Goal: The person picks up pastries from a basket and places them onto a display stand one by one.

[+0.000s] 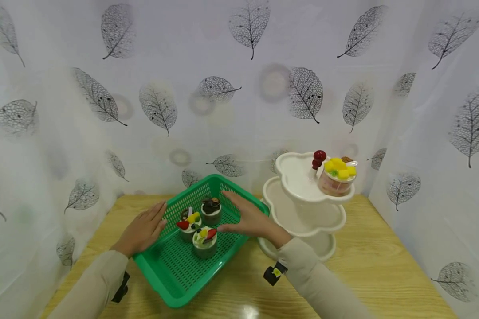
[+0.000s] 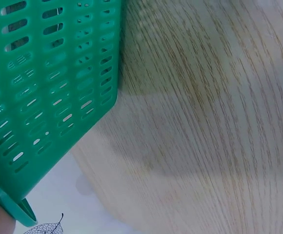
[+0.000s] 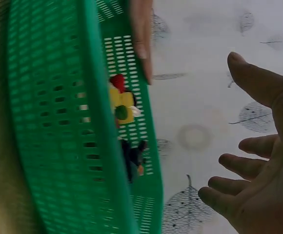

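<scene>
A green plastic basket (image 1: 174,302) stands on the table and holds 3 toy dessert cups. One cup is topped with dark chocolate pieces (image 1: 211,208), another carries strawberry and mango (image 1: 189,225), and the front cup (image 1: 205,248) has fruit on cream. My left hand (image 1: 141,228) lies along the basket's left rim with its fingers straight. Over the right part of the basket, my right hand (image 1: 249,217) is spread with thumb and fingers apart, near the cups. In the right wrist view that right hand (image 3: 258,151) holds nothing.
To the right stands a white tiered tray (image 1: 303,181) with cloud-shaped levels and a red knob (image 1: 319,156). A mango-topped dessert cup (image 1: 337,179) sits on its top level. Behind the wooden table (image 1: 367,257) hangs a leaf-patterned curtain (image 1: 207,40).
</scene>
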The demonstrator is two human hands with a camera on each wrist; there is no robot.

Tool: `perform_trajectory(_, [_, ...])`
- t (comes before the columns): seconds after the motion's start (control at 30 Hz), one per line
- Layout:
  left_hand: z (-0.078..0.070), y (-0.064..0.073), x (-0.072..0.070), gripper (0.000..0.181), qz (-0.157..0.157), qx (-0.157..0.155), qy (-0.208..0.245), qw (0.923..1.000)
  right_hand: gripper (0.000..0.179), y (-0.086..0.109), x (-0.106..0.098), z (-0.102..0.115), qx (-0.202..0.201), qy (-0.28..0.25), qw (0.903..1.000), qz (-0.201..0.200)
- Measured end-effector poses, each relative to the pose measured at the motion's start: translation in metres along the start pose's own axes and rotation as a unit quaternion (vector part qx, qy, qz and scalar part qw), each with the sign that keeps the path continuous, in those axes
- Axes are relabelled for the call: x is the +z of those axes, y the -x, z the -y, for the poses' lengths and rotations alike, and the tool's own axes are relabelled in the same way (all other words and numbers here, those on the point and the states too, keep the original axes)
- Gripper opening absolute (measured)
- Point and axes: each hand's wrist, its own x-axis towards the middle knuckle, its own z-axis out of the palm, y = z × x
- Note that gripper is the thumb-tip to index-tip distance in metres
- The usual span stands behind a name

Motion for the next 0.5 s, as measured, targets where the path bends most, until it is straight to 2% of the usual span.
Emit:
perform_trajectory(0.17, [0.0,0.0,0.0,0.054,-0.004,0.003,0.002,1.0,0.095,-0.009,0.03,-0.017,0.025,-0.004,0.9971,0.072])
perform_trajectory(0.37, [-0.001,0.001,0.0,0.053,-0.014,0.008,0.003,0.9999,0.096,-0.016,0.048,-0.028,0.068,-0.013,0.9916,0.11])
perform_trajectory(0.5, [-0.001,0.0,0.002,0.054,-0.018,0.011,0.001,0.9998,0.095,-0.023,0.054,-0.03,0.074,0.025,0.9876,0.136])
